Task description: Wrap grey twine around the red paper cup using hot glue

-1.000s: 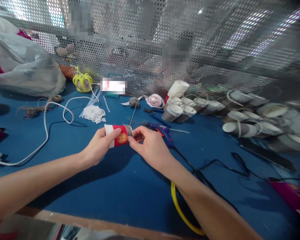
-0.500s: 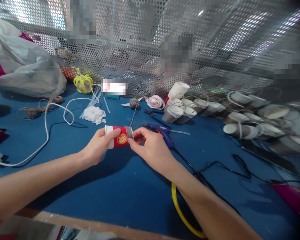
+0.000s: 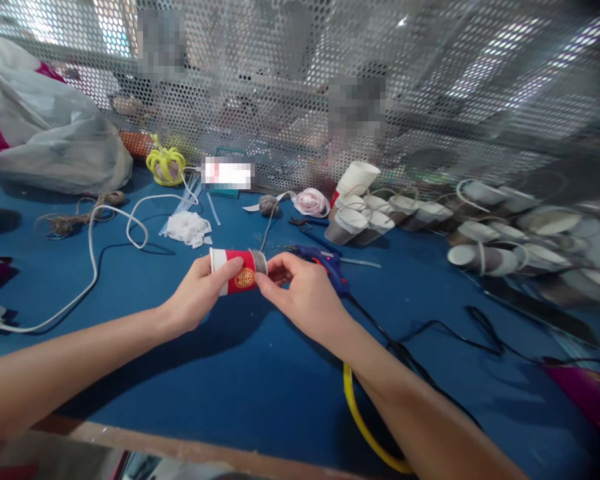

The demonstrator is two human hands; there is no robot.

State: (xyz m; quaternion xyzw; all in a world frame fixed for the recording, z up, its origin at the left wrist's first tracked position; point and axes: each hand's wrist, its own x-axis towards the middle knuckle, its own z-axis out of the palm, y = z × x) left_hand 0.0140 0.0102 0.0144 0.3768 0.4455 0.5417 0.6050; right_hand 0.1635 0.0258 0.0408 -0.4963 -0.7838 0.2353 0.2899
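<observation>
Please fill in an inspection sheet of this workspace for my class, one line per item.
Surface: blue table with a brown front edge.
Job's things: paper cup, red and white, held sideways; grey cord wrapped round its right end, running to a ball.
Clutter: glue gun, ribbon roll, white pieces, twine; more cups at the right.
Grip: left hand holds the cup; right hand has its fingertips at the wrapped end, pinch unclear.
Cables: white cable loops across the left; black cable trails from the glue gun.
Surroundings: perforated screen behind, plastic bag far left.
</observation>
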